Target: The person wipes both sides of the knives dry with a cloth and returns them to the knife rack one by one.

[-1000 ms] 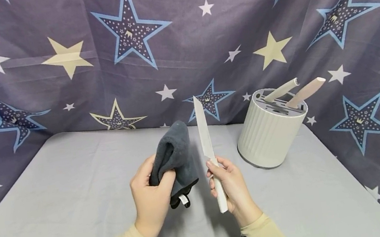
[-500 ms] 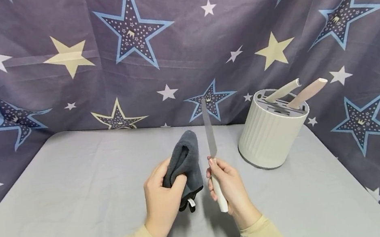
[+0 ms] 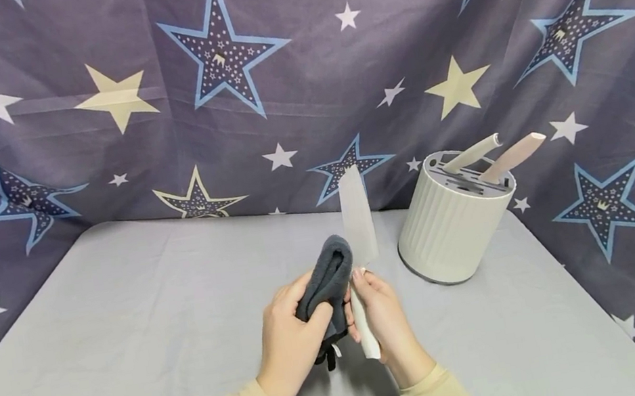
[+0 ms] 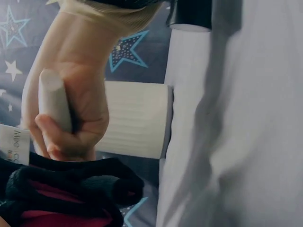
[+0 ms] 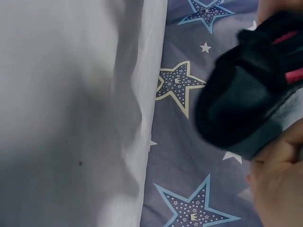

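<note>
My left hand (image 3: 292,338) grips a folded dark grey towel (image 3: 335,274), its thumb pressed on the near side. A black edge and a small white tag hang at the towel's bottom; the left wrist view also shows red inside its folds. With my right hand (image 3: 390,320) I hold a kitchen knife (image 3: 358,219) by its pale handle (image 4: 54,99), the broad light blade pointing up and away. The towel sits right beside the lower end of the blade and overlaps the right fingertips in the head view. In the right wrist view the towel (image 5: 236,109) is blurred.
A cream ribbed knife block (image 3: 448,226) stands at the right rear of the table (image 3: 98,340), two handled tools (image 3: 511,155) upright in its slots. Behind the table hangs a dark star-patterned cloth (image 3: 294,126).
My left hand has carried the towel rightward and slightly down, up to the knife. The knife has turned in my right hand, its blade first edge-on, now showing its broad face.
</note>
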Action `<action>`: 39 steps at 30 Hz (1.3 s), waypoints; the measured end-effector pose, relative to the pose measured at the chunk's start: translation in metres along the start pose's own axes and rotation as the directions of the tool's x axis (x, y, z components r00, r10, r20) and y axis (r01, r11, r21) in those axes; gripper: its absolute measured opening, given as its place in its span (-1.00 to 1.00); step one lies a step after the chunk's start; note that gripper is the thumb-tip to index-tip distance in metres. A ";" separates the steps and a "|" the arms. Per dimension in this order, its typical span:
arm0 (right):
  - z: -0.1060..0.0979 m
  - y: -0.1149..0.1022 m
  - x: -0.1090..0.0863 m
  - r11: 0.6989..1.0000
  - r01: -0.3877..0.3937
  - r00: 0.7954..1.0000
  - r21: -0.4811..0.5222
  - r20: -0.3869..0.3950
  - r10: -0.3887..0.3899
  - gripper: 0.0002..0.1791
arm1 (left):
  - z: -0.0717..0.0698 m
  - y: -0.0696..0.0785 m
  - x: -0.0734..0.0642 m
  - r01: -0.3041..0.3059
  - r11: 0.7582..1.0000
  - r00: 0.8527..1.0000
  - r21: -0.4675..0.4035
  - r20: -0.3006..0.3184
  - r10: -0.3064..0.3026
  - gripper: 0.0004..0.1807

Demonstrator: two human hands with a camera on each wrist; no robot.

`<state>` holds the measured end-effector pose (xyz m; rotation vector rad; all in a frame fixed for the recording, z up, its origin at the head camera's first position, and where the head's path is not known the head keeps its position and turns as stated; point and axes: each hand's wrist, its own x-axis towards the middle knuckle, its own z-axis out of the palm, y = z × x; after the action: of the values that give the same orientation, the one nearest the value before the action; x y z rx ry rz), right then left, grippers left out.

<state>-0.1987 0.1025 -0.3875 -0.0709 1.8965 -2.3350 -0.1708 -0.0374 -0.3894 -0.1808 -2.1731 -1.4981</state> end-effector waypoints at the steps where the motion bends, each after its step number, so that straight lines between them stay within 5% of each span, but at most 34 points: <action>1: 0.001 0.000 -0.001 1.000 -0.007 1.000 -0.014 0.004 0.007 -0.64 | 0.001 0.000 -0.001 0.008 1.000 1.000 0.016 0.024 -0.008 -0.48; 5: 0.002 -0.001 -0.003 0.999 -0.021 1.000 -0.050 0.011 0.021 -0.65 | 0.004 0.000 -0.003 0.012 0.998 0.997 0.065 0.075 -0.016 -0.45; 15: 0.004 -0.001 -0.006 0.997 0.014 0.997 -0.080 0.071 -0.008 -0.52 | 0.009 0.003 -0.006 -0.034 0.993 0.998 0.117 0.052 0.028 -0.43; 26: 0.009 0.005 -0.006 0.986 0.083 0.996 -0.147 -0.026 -0.088 -0.50 | 0.012 0.003 -0.012 -0.013 0.995 0.998 0.099 0.055 0.008 -0.44; 39: 0.011 0.004 -0.006 0.987 0.060 0.992 -0.149 -0.101 -0.076 -0.54 | 0.007 0.007 -0.017 0.004 0.998 0.998 0.070 0.067 -0.009 -0.46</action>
<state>-0.1910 0.0920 -0.3889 -0.0269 2.1468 -2.2811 -0.1561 -0.0254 -0.3936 -0.2036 -2.2775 -1.4362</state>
